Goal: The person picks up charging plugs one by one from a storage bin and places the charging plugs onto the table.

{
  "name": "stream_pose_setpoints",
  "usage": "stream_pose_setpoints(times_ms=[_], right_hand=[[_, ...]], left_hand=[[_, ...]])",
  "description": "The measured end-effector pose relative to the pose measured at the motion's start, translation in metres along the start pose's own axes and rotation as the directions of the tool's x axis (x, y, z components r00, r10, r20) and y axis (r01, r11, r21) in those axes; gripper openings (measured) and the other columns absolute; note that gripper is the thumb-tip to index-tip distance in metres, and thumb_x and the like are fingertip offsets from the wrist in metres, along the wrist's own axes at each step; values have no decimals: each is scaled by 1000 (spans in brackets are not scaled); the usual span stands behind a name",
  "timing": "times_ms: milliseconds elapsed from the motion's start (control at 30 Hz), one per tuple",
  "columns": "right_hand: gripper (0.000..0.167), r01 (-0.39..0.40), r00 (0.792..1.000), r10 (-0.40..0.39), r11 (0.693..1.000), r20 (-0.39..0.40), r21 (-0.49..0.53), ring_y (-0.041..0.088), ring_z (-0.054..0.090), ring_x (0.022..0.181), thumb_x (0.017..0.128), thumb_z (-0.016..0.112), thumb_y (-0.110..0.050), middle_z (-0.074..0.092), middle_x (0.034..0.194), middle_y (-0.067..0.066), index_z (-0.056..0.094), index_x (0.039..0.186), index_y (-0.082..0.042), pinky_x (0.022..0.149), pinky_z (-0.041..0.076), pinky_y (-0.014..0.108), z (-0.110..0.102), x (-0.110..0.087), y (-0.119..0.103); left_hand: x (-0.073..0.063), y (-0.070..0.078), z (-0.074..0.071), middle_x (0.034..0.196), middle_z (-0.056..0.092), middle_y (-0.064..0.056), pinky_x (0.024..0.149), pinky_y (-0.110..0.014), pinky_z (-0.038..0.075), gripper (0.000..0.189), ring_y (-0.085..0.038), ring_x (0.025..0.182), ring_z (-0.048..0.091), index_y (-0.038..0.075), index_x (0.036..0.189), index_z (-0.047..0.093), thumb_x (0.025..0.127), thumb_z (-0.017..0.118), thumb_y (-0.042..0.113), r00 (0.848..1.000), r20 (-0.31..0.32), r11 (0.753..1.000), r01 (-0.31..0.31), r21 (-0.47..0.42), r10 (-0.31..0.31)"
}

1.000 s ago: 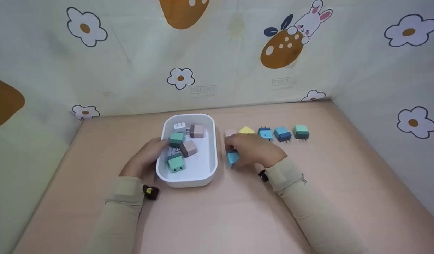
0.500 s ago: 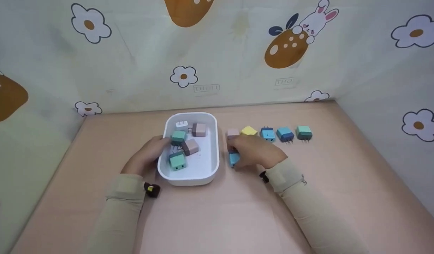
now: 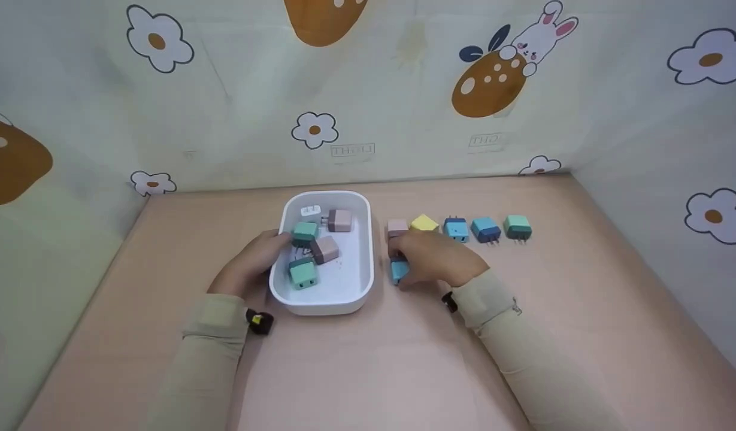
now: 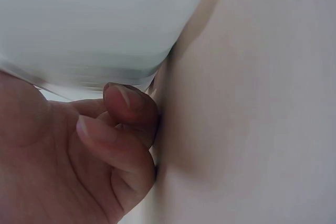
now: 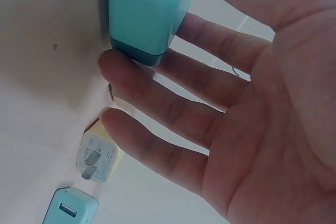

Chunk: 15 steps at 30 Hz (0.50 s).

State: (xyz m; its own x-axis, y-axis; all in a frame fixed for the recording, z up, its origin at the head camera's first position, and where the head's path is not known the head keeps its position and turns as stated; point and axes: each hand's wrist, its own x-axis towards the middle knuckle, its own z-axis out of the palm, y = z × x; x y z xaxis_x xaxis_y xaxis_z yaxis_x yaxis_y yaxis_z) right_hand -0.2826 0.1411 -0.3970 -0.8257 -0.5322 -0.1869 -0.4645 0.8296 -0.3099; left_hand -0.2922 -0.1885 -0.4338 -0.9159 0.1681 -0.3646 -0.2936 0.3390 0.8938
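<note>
My left hand [image 3: 251, 260] holds the left side of a white plastic bin [image 3: 321, 309], its thumb over the rim. In the left wrist view, curled fingers [image 4: 131, 108] lie under the bin's outer wall. Inside sit a white charger [image 3: 311, 212], green chargers [image 3: 303, 274] and pinkish chargers [image 3: 326, 249] with prongs. Right of the bin, my right hand [image 3: 433, 257] grips a blue USB charger [image 3: 399, 272] standing on the table. The right wrist view shows this charger [image 5: 139, 17] between thumb and fingers; the thumb tip is out of frame.
Beyond my right hand runs a row: a pink charger [image 3: 397, 227], a yellow charger [image 3: 424, 223], two blue chargers [image 3: 456, 230] and a green charger [image 3: 517, 227]. Patterned cloth walls [image 3: 397, 96] enclose the table [image 3: 368, 371] at back and sides.
The head view has shifted slightly, so everything sits a little farther right in it. Both hands keep their places on the bin and on the blue charger.
</note>
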Motion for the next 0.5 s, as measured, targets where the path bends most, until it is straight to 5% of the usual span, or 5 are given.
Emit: stream_pose_setpoints(times_ms=[500], right_hand=[[45, -23, 1000, 23, 1000, 12, 13, 20, 62, 94, 82, 94, -20, 68, 97, -5, 77, 123, -17, 88, 58, 36, 2, 2, 1]], left_hand=[[0, 0, 0, 157, 49, -17, 109, -47, 53, 62, -33, 138, 56, 10, 168, 28, 112, 34, 37, 1000, -7, 1000, 24, -3, -24]])
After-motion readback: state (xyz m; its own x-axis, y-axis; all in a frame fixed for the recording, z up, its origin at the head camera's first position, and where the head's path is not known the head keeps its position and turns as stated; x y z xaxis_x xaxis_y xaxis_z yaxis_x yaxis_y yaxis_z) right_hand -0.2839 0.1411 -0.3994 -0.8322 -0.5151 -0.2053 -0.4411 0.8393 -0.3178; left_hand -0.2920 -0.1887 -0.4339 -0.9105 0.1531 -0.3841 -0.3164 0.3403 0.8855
